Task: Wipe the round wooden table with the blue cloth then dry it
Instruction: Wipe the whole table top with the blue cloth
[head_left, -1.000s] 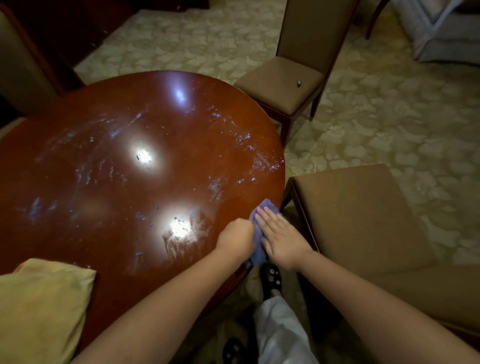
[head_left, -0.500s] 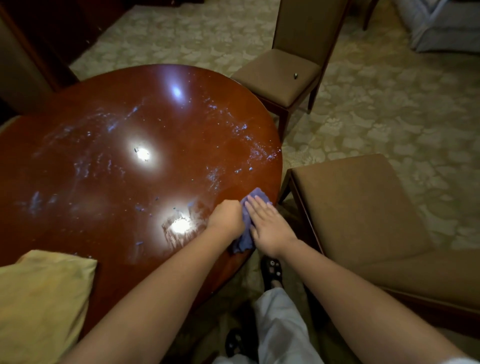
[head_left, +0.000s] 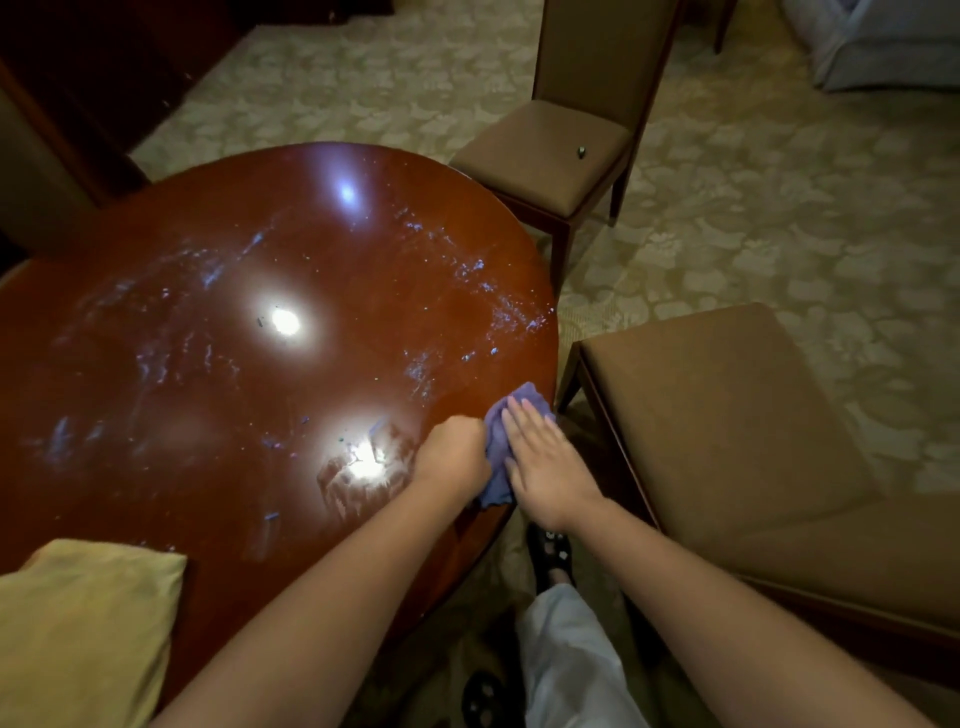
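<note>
The blue cloth was bunched at the table rim, lower centre of frame, gripped in the curled left hand and pressed under the flat, straight-fingered right hand. It could be dragged off the edge. Open wet surface lay toward the upper left; a chair crowded the right.

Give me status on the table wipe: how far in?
Early. Done: nothing clearly, since wet streaks and specks cover most of the round table. In hand: left hand grips the blue cloth at the near right edge, with the right hand flat on it. Left: wiping the remaining top, then drying; the yellow cloth lies unused.
</note>
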